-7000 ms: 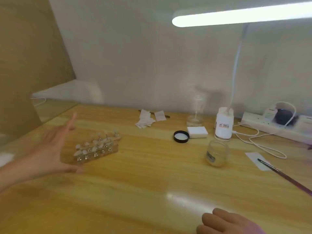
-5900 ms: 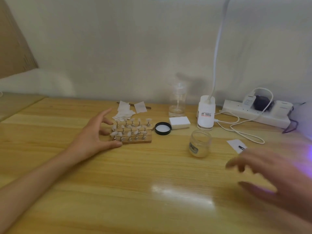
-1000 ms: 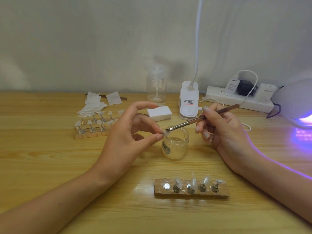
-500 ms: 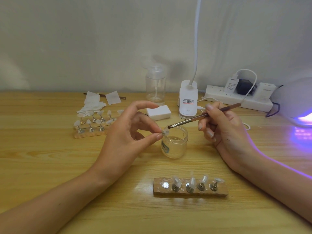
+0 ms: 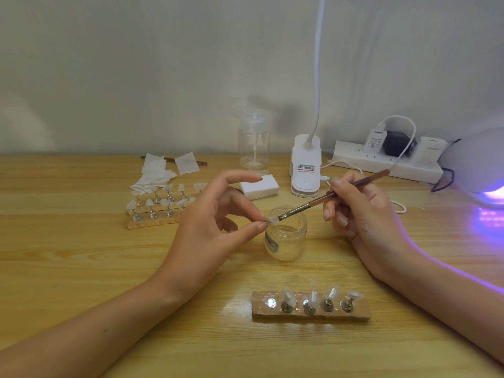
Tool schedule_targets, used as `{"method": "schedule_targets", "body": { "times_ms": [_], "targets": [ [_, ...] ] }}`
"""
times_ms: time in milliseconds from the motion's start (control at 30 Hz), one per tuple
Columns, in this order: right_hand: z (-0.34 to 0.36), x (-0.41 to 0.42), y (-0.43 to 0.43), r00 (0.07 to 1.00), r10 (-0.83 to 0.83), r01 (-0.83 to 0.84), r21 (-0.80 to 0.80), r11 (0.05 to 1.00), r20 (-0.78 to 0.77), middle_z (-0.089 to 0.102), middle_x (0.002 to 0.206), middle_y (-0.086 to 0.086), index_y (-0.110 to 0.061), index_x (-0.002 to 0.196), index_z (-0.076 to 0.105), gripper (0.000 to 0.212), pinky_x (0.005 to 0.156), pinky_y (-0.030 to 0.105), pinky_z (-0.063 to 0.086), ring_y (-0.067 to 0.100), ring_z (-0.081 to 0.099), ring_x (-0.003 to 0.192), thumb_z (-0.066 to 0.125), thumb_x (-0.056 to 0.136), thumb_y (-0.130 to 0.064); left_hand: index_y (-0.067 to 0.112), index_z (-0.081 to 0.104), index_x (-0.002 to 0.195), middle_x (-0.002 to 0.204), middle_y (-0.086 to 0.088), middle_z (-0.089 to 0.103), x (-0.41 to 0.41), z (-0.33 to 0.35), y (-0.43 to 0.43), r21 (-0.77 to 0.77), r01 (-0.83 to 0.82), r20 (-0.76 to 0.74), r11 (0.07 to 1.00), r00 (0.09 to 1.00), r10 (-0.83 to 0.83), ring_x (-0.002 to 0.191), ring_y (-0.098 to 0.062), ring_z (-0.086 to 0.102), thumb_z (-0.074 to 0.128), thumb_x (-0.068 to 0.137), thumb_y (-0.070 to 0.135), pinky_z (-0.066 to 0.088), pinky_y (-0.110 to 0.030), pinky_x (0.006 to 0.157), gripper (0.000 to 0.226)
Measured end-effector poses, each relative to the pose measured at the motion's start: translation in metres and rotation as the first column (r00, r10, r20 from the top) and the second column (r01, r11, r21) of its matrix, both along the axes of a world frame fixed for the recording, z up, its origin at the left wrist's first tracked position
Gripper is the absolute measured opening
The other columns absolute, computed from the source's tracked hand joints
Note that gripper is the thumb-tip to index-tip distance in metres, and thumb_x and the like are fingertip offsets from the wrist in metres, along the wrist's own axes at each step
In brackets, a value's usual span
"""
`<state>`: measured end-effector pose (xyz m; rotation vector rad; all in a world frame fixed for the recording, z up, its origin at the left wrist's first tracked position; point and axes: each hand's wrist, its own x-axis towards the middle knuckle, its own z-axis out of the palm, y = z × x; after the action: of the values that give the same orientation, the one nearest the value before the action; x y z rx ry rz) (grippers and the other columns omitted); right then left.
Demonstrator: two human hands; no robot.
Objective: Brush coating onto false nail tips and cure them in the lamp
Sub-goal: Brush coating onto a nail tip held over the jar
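Nearest on my feed, at six o'clock from the glass jar, a wooden holder block lies on the table. Four clear tips stand on its metal pegs, and the leftmost spot shows only a bare metal disc.

The two hands are apart, one on each side of the jar. The left hand, at nine o'clock, pinches a single nail tip between thumb and a fingertip, with the forefinger arched above. The tip sits just over the jar's rim on its ten o'clock side. The right hand, at three o'clock, grips the brush like a pen. The bristles touch the pinched tip, and the handle slants up toward two o'clock. The jar is open and holds a clear layer (I cannot tell how deep).

Farther back at ten o'clock, a second holder carries two rows of tips, its right end hidden behind the left hand. Beyond it lie white wipes. At eleven o'clock sits a white block, and behind it a clear pump bottle. At one o'clock stands the desk lamp's white base, and at two o'clock a power strip lies against the wall. The curing lamp is at the right edge of view, at about three o'clock, casting purple light on the wood.
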<state>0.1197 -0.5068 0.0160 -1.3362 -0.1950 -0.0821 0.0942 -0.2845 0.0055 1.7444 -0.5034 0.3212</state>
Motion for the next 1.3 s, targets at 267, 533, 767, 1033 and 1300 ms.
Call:
{"method": "schedule_targets", "body": {
  "times_ms": [267, 533, 767, 1033, 1300],
  "targets": [
    [0.0015, -0.0019, 0.0013, 1.000, -0.002, 0.002, -0.025, 1.000, -0.006, 0.060, 0.056, 0.006, -0.018, 0.075, 0.048, 0.025, 0.041, 0.018, 0.026, 0.009, 0.039, 0.042, 0.063, 0.078, -0.038, 0.034, 0.057, 0.125, 0.085, 0.001, 0.073, -0.0006, -0.0013, -0.0006, 0.006, -0.002, -0.001, 1.000, 1.000, 0.002, 0.087, -0.021, 0.071, 0.079, 0.083, 0.007, 0.054, -0.029, 0.064, 0.055],
    [0.0013, -0.0010, 0.0018, 1.000, 0.002, -0.002, -0.021, 1.000, -0.005, 0.060, 0.056, 0.005, -0.019, 0.074, 0.048, 0.023, 0.042, 0.019, 0.025, 0.009, 0.037, 0.042, 0.060, 0.087, -0.033, 0.032, 0.057, 0.125, 0.085, 0.002, 0.072, -0.0010, -0.0007, -0.0008, 0.009, -0.003, -0.006, 1.000, 1.000, 0.003, 0.089, -0.020, 0.071, 0.079, 0.082, 0.009, 0.055, -0.030, 0.065, 0.053],
    [0.0017, -0.0018, 0.0023, 1.000, 0.012, -0.012, -0.015, 1.000, -0.009, 0.060, 0.055, 0.005, -0.020, 0.073, 0.049, 0.022, 0.043, 0.018, 0.027, 0.008, 0.038, 0.042, 0.060, 0.089, -0.031, 0.030, 0.058, 0.123, 0.082, 0.004, 0.072, -0.0012, -0.0006, -0.0014, -0.001, 0.002, -0.014, 1.000, 1.000, -0.002, 0.089, -0.018, 0.072, 0.079, 0.083, 0.003, 0.053, -0.033, 0.064, 0.053],
    [0.0005, -0.0015, 0.0015, 1.000, 0.022, -0.021, -0.023, 1.000, 0.009, 0.060, 0.055, 0.004, -0.020, 0.073, 0.049, 0.022, 0.044, 0.020, 0.028, 0.009, 0.040, 0.044, 0.062, 0.083, -0.035, 0.030, 0.058, 0.123, 0.079, 0.004, 0.070, -0.0019, 0.0006, -0.0008, -0.004, 0.007, -0.033, 1.000, 0.999, -0.008, 0.088, -0.015, 0.072, 0.079, 0.083, 0.004, 0.052, -0.035, 0.062, 0.052],
    [0.0008, -0.0017, 0.0012, 0.999, 0.031, -0.030, -0.022, 0.999, 0.026, 0.060, 0.056, 0.005, -0.020, 0.075, 0.050, 0.021, 0.041, 0.016, 0.028, 0.008, 0.043, 0.044, 0.061, 0.084, -0.035, 0.026, 0.060, 0.122, 0.077, 0.000, 0.070, -0.0041, 0.0020, 0.0001, -0.039, 0.030, -0.082, 0.999, 0.996, -0.033, 0.089, -0.016, 0.074, 0.079, 0.075, 0.019, 0.054, -0.029, 0.066, 0.051]
  ]
}}
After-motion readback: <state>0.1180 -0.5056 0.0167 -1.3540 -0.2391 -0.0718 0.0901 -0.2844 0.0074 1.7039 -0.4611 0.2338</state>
